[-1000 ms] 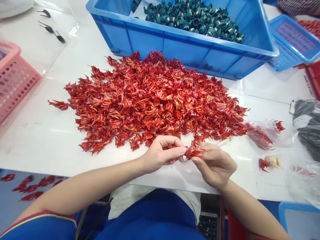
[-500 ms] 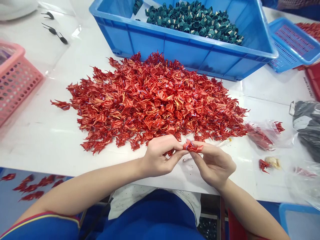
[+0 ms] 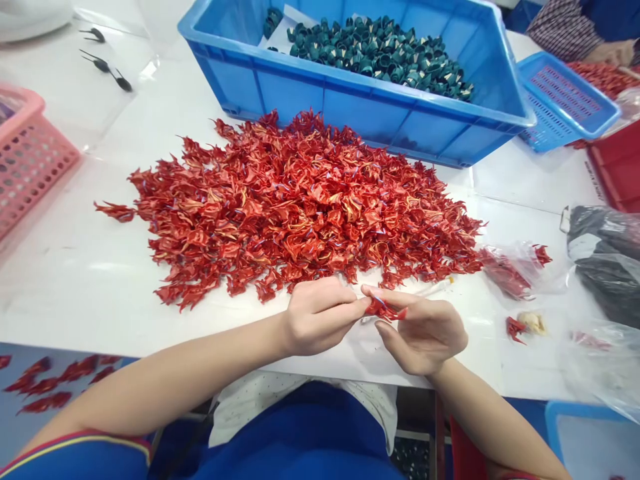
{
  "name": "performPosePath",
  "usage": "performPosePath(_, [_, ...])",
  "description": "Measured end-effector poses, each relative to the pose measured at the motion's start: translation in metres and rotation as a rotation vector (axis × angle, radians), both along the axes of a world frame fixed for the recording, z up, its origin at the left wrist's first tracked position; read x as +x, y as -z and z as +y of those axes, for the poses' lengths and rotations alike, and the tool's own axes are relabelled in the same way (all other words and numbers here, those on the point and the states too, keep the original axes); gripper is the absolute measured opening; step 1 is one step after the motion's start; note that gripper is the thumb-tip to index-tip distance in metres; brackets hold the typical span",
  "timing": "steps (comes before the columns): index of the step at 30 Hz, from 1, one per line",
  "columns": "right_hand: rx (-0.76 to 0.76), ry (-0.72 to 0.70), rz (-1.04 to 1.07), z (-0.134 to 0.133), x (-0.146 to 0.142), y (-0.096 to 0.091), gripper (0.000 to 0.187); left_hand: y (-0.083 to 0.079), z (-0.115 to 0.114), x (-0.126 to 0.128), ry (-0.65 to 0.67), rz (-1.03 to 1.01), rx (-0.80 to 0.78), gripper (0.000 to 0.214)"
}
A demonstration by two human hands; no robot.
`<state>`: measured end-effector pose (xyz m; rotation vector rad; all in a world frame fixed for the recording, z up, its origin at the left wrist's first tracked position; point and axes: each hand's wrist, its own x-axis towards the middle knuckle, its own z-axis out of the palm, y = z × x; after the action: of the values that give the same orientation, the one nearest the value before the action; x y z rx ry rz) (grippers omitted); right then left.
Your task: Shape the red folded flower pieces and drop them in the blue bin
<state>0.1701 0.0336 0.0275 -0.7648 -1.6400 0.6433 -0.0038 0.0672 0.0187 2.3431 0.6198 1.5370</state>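
Note:
My left hand [image 3: 317,317] and my right hand [image 3: 423,337] meet just below the front of the pile, pinching a small folded red ribbon piece [image 3: 384,309] between their fingertips. Part of that piece is hidden by my fingers. The large loose heap of similar red pieces [image 3: 290,213], flecked with gold and blue, lies on the white table [image 3: 75,293] just beyond my hands. My fingers are close to its front edge, but I cannot tell whether they touch it.
A blue crate [image 3: 350,87] of dark green folded pieces [image 3: 380,57] stands behind the heap. A pink basket [image 3: 30,157] sits left, and a blue basket [image 3: 563,100] sits right. Plastic bags lie right. A co-worker's hand [image 3: 613,52] shows far right.
The red piece has dropped slightly and turned between my fingertips. My right fingers have spread a little. The whole view has swung, shifting the blue crate left.

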Motion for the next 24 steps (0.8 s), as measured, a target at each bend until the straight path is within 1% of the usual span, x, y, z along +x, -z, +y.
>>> performPosePath(3, [0.03, 0.024, 0.031, -0.001, -0.004, 0.002, 0.042, -0.003, 0.001, -0.003, -0.001, 0.07, 0.041, 0.015])
performPosePath(6, [0.047, 0.059, -0.034, -0.002, -0.003, 0.002, 0.046, -0.006, 0.002, -0.005, 0.004, 0.101, 0.048, 0.018])
performPosePath(8, [-0.002, 0.058, -0.109, -0.003, 0.0, 0.001, 0.04, -0.006, 0.003, -0.005, 0.011, 0.081, 0.059, 0.018])
performPosePath(10, [-0.092, 0.041, -0.17, -0.005, 0.003, 0.0, 0.029, -0.004, 0.003, -0.005, 0.022, 0.057, 0.057, 0.017])
performPosePath(12, [-0.148, 0.028, -0.195, -0.007, 0.005, 0.001, 0.022, -0.002, 0.002, -0.003, 0.02, 0.051, 0.026, 0.017])
performPosePath(13, [-0.141, 0.034, -0.188, -0.007, 0.004, 0.002, 0.023, -0.001, 0.001, -0.002, 0.016, 0.043, 0.014, 0.017])
performPosePath(15, [-0.076, 0.072, -0.131, -0.007, 0.001, 0.006, 0.032, 0.0, -0.001, 0.0, 0.0, 0.009, -0.023, 0.014])
performPosePath(17, [0.0, 0.137, -0.054, -0.004, -0.001, 0.009, 0.04, 0.0, -0.003, 0.003, -0.008, -0.044, -0.121, 0.009])
performPosePath(19, [0.037, 0.192, -0.062, 0.001, 0.0, 0.008, 0.04, -0.002, -0.005, 0.006, -0.01, -0.092, -0.3, 0.007])
performPosePath(22, [0.03, 0.262, -0.269, 0.01, 0.014, -0.005, 0.024, -0.007, -0.004, 0.007, 0.003, -0.131, -0.584, 0.011])
performPosePath(24, [0.004, 0.32, -0.448, 0.013, 0.031, -0.016, 0.012, -0.009, -0.002, 0.007, 0.028, -0.151, -0.727, 0.015])
